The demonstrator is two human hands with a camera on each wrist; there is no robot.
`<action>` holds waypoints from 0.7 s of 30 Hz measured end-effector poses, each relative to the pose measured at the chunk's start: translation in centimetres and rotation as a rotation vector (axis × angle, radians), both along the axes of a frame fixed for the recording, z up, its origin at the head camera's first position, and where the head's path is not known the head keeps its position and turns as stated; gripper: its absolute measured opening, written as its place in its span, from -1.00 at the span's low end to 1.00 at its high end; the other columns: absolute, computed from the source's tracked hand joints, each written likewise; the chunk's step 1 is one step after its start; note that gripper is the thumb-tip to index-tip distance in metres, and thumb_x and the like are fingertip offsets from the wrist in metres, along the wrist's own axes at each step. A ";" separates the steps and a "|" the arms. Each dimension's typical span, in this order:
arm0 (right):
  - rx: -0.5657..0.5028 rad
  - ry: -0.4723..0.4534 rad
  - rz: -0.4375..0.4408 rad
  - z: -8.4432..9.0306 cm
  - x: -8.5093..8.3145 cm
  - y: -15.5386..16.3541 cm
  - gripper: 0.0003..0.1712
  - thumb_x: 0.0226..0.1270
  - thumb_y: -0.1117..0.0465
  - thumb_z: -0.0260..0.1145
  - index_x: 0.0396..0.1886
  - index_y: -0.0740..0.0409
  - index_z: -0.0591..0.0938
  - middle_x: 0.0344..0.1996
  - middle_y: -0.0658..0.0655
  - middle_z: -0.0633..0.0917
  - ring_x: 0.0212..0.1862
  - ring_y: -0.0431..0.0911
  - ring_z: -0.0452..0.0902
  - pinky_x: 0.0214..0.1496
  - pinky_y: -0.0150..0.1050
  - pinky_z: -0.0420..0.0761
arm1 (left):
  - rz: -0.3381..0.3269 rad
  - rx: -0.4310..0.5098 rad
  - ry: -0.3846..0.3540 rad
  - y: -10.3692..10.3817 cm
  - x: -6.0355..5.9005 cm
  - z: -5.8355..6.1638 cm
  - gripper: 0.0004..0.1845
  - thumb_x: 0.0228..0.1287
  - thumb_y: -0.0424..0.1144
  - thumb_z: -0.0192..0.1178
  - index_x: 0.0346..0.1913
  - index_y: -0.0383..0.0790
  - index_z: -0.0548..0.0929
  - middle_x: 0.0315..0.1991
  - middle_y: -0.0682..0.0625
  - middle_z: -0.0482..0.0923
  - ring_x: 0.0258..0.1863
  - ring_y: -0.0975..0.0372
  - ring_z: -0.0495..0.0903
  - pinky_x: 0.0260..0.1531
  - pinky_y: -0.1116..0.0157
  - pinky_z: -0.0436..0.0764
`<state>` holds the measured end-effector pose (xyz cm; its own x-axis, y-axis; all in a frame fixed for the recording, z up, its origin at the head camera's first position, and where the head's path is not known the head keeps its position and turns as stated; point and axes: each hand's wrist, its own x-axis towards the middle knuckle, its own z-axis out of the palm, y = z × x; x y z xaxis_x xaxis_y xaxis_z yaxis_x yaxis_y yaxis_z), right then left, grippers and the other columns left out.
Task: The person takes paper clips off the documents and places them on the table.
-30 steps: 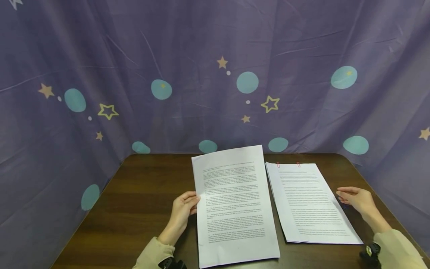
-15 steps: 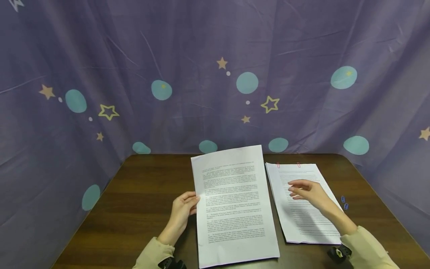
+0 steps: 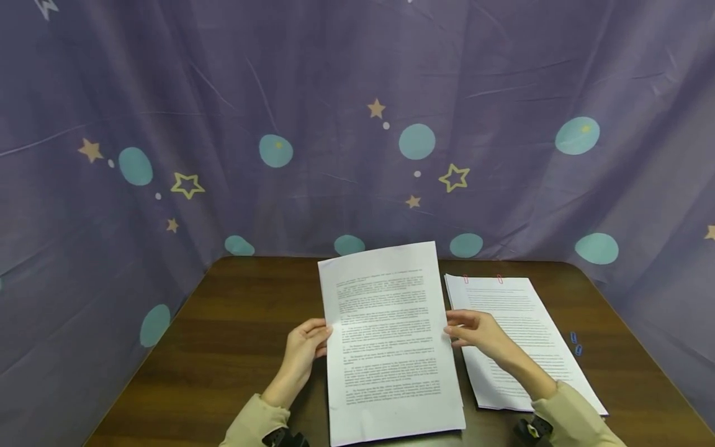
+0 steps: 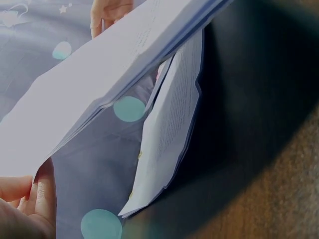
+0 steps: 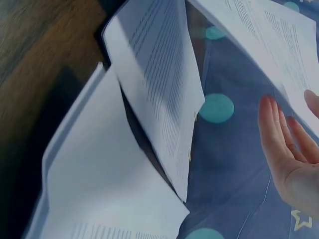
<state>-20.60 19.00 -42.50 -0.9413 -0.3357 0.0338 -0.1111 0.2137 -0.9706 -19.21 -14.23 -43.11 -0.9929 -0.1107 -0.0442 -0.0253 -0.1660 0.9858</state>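
Note:
My left hand (image 3: pixel 304 344) grips the left edge of a stack of printed paper (image 3: pixel 388 341), thumb in front and fingers behind. The stack is raised at a slant toward me. At its right edge is my right hand (image 3: pixel 483 335), fingertips right at the sheets. In the right wrist view, the right hand's fingers (image 5: pixel 271 129) lie fairly straight along the paper's edge, with the thumb over the printed face. Sheet edges look slightly spread in the left wrist view. A second pile of printed paper (image 3: pixel 525 335) lies to the right, partly under my right forearm.
Two red paper clips, one on the left (image 3: pixel 466 279) and one on the right (image 3: pixel 499 279), sit at the second pile's top edge. Beside that pile lie blue paper clips (image 3: pixel 576 343). The brown wooden table (image 3: pixel 257 298) ends at a purple patterned curtain (image 3: pixel 335 186).
My right hand has moved left, from beside the blue clips across the second pile to the held stack's right edge. The blue clips came into view. The left hand keeps its grip.

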 end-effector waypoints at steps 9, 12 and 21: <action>0.015 0.016 -0.055 -0.4 -0.4 -1.4 -0.46 0.15 0.26 0.24 0.01 0.58 0.37 -0.23 0.36 0.60 -0.32 -0.09 0.58 -0.32 -0.23 0.59 | 0.031 -0.029 -0.014 -0.5 -0.1 -0.2 -0.87 0.07 -0.55 0.10 -0.27 -0.47 0.49 -0.56 0.04 0.58 -0.65 0.35 0.51 -0.69 0.48 0.49; 0.002 0.016 -0.069 -0.4 -0.7 -2.2 -0.49 0.14 0.28 0.24 0.00 0.58 0.39 -0.25 0.35 0.61 -0.32 -0.07 0.58 -0.34 -0.23 0.60 | 0.049 -0.022 -0.020 -1.1 -0.1 -0.1 -0.88 0.06 -0.55 0.10 -0.29 -0.43 0.50 -0.57 0.05 0.59 -0.66 0.35 0.52 -0.69 0.47 0.50; -0.062 -0.034 -0.100 -0.6 -1.6 -5.4 -0.54 0.14 0.34 0.21 0.01 0.54 0.41 -0.32 0.29 0.63 -0.35 -0.03 0.59 -0.33 -0.20 0.60 | 0.096 -0.065 0.008 -4.9 -1.7 -2.9 -0.81 0.03 -0.44 0.20 -0.24 -0.39 0.52 -0.53 0.03 0.62 -0.61 0.32 0.57 -0.65 0.43 0.55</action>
<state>-22.18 13.59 -43.15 -0.9711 -0.2379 0.0194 -0.0592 0.1613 -0.9851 -20.89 -19.17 -46.00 -0.9778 -0.2076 -0.0264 -0.0050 -0.1030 0.9947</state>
